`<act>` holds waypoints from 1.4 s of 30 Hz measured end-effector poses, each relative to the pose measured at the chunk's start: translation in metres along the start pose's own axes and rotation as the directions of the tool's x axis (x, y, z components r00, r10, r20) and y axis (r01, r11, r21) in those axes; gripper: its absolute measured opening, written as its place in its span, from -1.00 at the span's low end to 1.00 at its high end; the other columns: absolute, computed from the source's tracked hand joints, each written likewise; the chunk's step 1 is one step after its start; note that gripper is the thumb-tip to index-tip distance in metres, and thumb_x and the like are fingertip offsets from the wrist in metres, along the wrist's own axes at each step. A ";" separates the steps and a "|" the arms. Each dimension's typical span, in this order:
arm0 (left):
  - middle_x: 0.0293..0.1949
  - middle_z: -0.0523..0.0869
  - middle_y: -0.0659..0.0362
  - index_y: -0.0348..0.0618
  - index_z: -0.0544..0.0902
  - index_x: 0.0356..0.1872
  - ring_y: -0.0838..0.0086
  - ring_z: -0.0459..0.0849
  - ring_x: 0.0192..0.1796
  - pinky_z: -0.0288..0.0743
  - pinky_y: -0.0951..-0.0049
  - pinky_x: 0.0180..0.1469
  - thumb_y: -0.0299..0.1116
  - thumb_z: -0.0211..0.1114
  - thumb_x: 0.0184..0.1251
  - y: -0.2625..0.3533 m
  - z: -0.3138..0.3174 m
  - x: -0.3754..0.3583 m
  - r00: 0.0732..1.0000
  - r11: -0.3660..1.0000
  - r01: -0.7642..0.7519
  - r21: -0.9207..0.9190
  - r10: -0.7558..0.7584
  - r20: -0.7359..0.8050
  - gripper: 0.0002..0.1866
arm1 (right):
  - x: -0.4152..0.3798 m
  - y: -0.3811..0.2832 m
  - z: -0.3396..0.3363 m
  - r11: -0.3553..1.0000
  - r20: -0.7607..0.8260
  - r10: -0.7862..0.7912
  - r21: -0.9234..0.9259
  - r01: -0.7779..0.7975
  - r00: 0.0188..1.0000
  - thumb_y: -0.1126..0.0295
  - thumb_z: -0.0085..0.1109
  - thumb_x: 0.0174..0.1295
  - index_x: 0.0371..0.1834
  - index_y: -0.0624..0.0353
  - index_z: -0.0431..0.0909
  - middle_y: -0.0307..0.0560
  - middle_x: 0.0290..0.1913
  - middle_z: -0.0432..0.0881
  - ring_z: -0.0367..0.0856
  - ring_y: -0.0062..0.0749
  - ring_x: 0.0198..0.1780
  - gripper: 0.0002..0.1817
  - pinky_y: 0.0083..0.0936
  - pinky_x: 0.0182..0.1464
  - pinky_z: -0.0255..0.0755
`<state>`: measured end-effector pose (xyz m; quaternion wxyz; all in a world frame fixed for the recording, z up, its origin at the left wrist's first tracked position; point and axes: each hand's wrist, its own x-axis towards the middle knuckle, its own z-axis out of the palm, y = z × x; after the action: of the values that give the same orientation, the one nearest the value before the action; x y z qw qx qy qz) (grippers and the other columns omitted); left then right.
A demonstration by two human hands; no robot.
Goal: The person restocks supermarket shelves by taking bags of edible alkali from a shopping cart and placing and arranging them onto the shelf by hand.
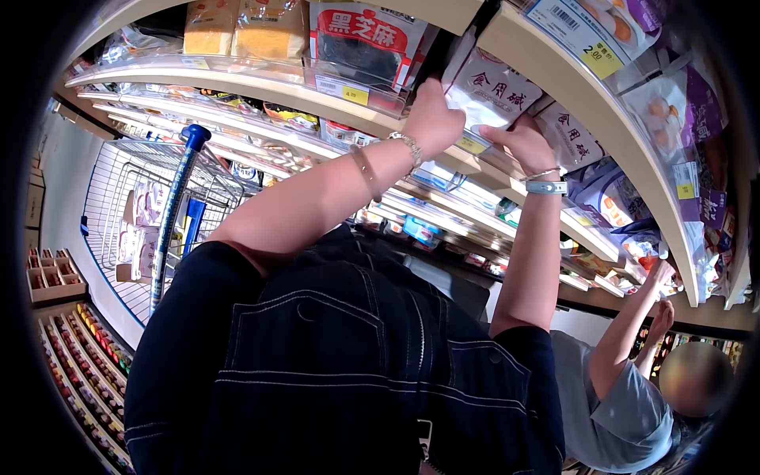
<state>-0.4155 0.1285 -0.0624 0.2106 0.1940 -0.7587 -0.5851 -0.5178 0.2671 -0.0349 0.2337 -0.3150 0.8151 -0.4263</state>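
Both my hands reach up to a shelf at the top of the view. My left hand (434,123) has its fingers curled at the left side of a white packet (495,81) with dark red lettering; its fingertips are partly hidden. On the packet's right, my right hand (524,144) holds its lower edge, thumb in front. A similar white packet (571,131) lies just right of that hand. Left of my left hand stands a red and white bag with dark contents (360,43), beside bags of yellow contents (269,30).
A shopping cart (107,186) with a blue-ended handle stands at the left, holding a box of white packets (145,229). Lower shelves run beneath my arms. At the lower right, a co-worker (625,404) in grey reaches toward the shelf. Bottle racks (79,372) line the lower left.
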 end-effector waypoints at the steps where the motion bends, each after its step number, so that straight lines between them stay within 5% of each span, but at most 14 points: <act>1: -0.03 0.31 -0.28 -0.52 0.21 -0.08 -0.04 0.34 0.05 0.22 0.25 0.11 -0.45 0.15 -0.07 -0.001 -0.001 -0.007 0.998 0.998 -0.063 -0.023 0.063 -0.006 -0.49 | 0.000 0.000 0.001 0.998 -0.018 -0.031 -0.049 0.030 0.999 0.24 0.33 -0.14 -0.12 0.42 0.37 -0.04 -0.23 0.52 0.45 -0.46 -0.26 -0.42 -0.60 -0.14 0.33; 4: 0.18 0.09 -0.30 -0.51 -0.07 0.19 0.00 0.05 0.28 -0.03 0.32 0.28 -0.41 0.16 -0.04 -0.012 0.000 -0.030 0.984 0.983 -0.176 -0.049 0.176 -0.006 -0.21 | 0.002 0.001 0.005 0.989 -0.024 -0.117 -0.097 0.114 0.993 0.15 0.29 -0.12 -0.19 0.39 0.42 -0.12 -0.33 0.52 0.41 -0.53 -0.34 -0.46 -0.64 -0.25 0.31; 8: 0.26 -0.07 -0.28 -0.48 -0.14 0.22 0.03 -0.13 0.35 -0.16 0.33 0.33 -0.40 0.16 0.00 -0.014 -0.010 -0.052 0.965 0.956 -0.261 0.130 0.255 0.058 -0.17 | -0.007 -0.016 0.002 0.997 0.129 -0.017 -0.078 0.027 0.992 0.10 0.23 -0.06 -0.23 0.35 0.45 -0.10 -0.32 0.53 0.44 -0.52 -0.36 -0.49 -0.64 -0.23 0.31; 11: 0.25 -0.06 -0.27 -0.45 -0.14 0.23 0.01 -0.12 0.34 -0.16 0.30 0.32 -0.39 0.16 0.03 -0.006 -0.022 -0.065 0.943 0.937 -0.328 0.124 0.317 0.097 -0.18 | -0.013 -0.001 0.003 0.916 -0.156 -0.110 -0.398 0.040 0.982 0.12 0.22 -0.04 -0.30 0.40 0.47 0.02 -0.25 0.56 0.53 -0.44 -0.30 -0.52 -0.62 -0.15 0.33; 12: 0.26 -0.02 -0.21 -0.37 -0.11 0.25 0.07 -0.04 0.33 -0.06 0.31 0.30 -0.40 0.15 0.05 -0.007 -0.028 -0.068 0.928 0.912 -0.371 0.174 0.356 0.114 -0.21 | -0.020 0.008 -0.002 0.931 -0.210 -0.231 -0.330 0.154 0.950 0.17 0.22 -0.03 -0.25 0.44 0.45 0.12 -0.18 0.55 0.56 -0.36 -0.20 -0.53 -0.58 -0.10 0.35; 13: 0.26 0.03 -0.13 -0.32 -0.06 0.25 0.13 -0.01 0.33 -0.06 0.32 0.29 -0.43 0.14 0.06 -0.005 -0.036 -0.072 0.924 0.916 -0.374 0.145 0.353 0.148 -0.25 | -0.039 0.001 -0.008 0.942 -0.371 -0.209 -0.323 0.086 0.905 0.21 0.23 -0.03 -0.19 0.42 0.43 0.13 -0.17 0.55 0.56 -0.35 -0.17 -0.52 -0.56 -0.11 0.37; 17: 0.21 0.23 0.06 -0.21 0.12 0.22 0.33 0.13 0.29 -0.03 0.36 0.27 -0.52 0.11 0.09 -0.004 -0.074 -0.086 0.911 0.933 -0.351 0.080 0.321 0.261 -0.38 | -0.079 0.035 -0.028 0.920 -0.849 -0.202 -0.336 -0.204 0.488 0.24 0.35 -0.15 -0.03 0.39 0.29 0.12 -0.29 0.54 0.55 -0.31 -0.27 -0.34 -0.48 -0.19 0.44; 22: 0.07 0.41 0.11 -0.22 0.29 0.11 0.42 0.31 0.19 0.06 0.42 0.23 -0.56 0.09 0.10 -0.012 -0.093 -0.102 0.921 0.966 -0.250 0.064 0.217 0.322 -0.52 | -0.051 0.077 -0.063 0.888 -0.763 -0.009 -0.303 -0.345 0.646 0.31 0.41 -0.32 -0.14 0.36 0.40 0.11 -0.28 0.57 0.56 -0.30 -0.25 -0.38 -0.50 -0.19 0.43; 25: 0.02 0.46 0.13 -0.22 0.33 0.07 0.45 0.37 0.14 0.12 0.44 0.20 -0.56 0.08 0.11 -0.023 -0.099 -0.111 0.937 0.978 -0.199 0.063 0.171 0.304 -0.57 | -0.034 0.084 -0.076 0.927 -0.690 -0.059 -0.306 -0.217 0.721 0.27 0.44 -0.42 -0.15 0.46 0.33 0.25 -0.19 0.53 0.53 -0.05 -0.12 -0.27 -0.41 -0.10 0.42; 26: 0.01 0.47 0.13 -0.22 0.34 0.06 0.45 0.38 0.13 0.13 0.45 0.19 -0.57 0.08 0.11 -0.025 -0.102 -0.114 0.944 0.985 -0.155 0.072 0.126 0.304 -0.58 | -0.029 0.094 -0.079 0.928 -0.684 -0.132 -0.339 -0.153 0.718 0.39 0.39 -0.32 -0.18 0.32 0.43 0.00 -0.27 0.59 0.56 -0.31 -0.28 -0.45 -0.51 -0.26 0.44; 32: -0.06 0.52 0.13 -0.25 0.37 0.02 0.46 0.44 0.08 0.21 0.45 0.16 -0.59 0.05 0.12 -0.048 -0.114 -0.125 0.954 0.991 -0.053 0.122 0.014 0.300 -0.63 | -0.033 0.071 -0.074 1.000 -0.602 -0.024 -0.029 0.008 0.798 0.54 0.33 -0.27 -0.17 0.33 0.44 -0.09 -0.26 0.58 0.53 -0.39 -0.31 -0.52 -0.54 -0.27 0.42; 36: -0.09 0.53 0.14 -0.26 0.39 -0.01 0.47 0.46 0.05 0.25 0.47 0.13 -0.59 0.05 0.13 -0.051 -0.110 -0.126 0.934 0.995 -0.022 0.101 -0.015 0.356 -0.65 | -0.026 0.070 -0.083 0.995 -0.515 -0.026 0.069 0.072 0.857 0.58 0.33 -0.33 -0.16 0.38 0.39 0.05 -0.24 0.56 0.55 -0.32 -0.24 -0.47 -0.52 -0.17 0.41; 39: -0.11 0.54 0.15 -0.25 0.43 -0.04 0.48 0.48 0.00 0.27 0.51 0.09 -0.61 0.07 0.10 -0.050 -0.106 -0.124 0.930 0.998 -0.015 0.060 -0.008 0.367 -0.67 | -0.018 0.076 -0.089 1.000 -0.519 -0.016 -0.015 0.010 0.855 0.53 0.34 -0.31 -0.16 0.40 0.38 0.07 -0.23 0.55 0.54 -0.28 -0.21 -0.46 -0.54 -0.14 0.39; 42: -0.13 0.55 0.16 -0.24 0.44 -0.06 0.49 0.49 -0.03 0.28 0.53 0.07 -0.62 0.07 0.09 -0.051 -0.103 -0.125 0.930 1.000 0.021 0.018 -0.026 0.367 -0.67 | -0.018 0.073 -0.084 0.948 -0.672 -0.048 -0.264 -0.179 0.739 0.44 0.28 -0.28 -0.11 0.35 0.38 0.18 -0.14 0.52 0.49 -0.07 -0.07 -0.45 -0.45 -0.03 0.35</act>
<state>-0.2523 0.1005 -0.0998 0.0567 0.0918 -0.7865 -0.6081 -0.5833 0.3577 -0.0503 -0.1126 -0.1441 0.9116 -0.3681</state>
